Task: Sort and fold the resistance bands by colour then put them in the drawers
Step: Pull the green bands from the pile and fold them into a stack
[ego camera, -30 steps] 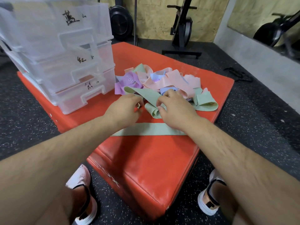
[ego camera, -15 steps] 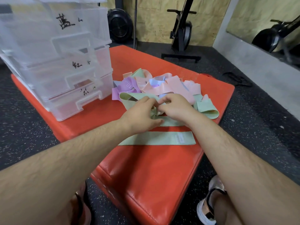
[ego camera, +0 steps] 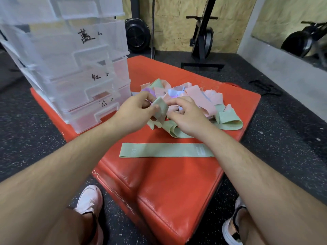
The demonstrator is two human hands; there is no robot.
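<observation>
Left grip is clenched on a green band: the thumb lies on the near face of a small folded wad and the fingers are curled behind it. The wad is raised just off the surface, in front of the pile. Right grip is right beside it, fingers curled in and touching the wad's far edge. It looks to be pinching that same band, though the fingertips are partly hidden. The rest of the green band trails down from the wad and curls onto the surface under my right wrist.

A flat green band lies stretched out crosswise on the surface, nearer me than both grips. Neither touches it, and my right forearm covers its right end. The pile is a tangle of pink, purple, blue and green bands at the back middle of the surface. A looped green band sits at the pile's right edge.

The drawer unit is clear plastic and stands on the back left of the surface. Its drawers are stacked and their fronts carry handwritten marks. It stands apart from both grips. The surface is an orange padded block on a black speckled floor. My two shoes show at the bottom, one on each side of the block's near corner.
</observation>
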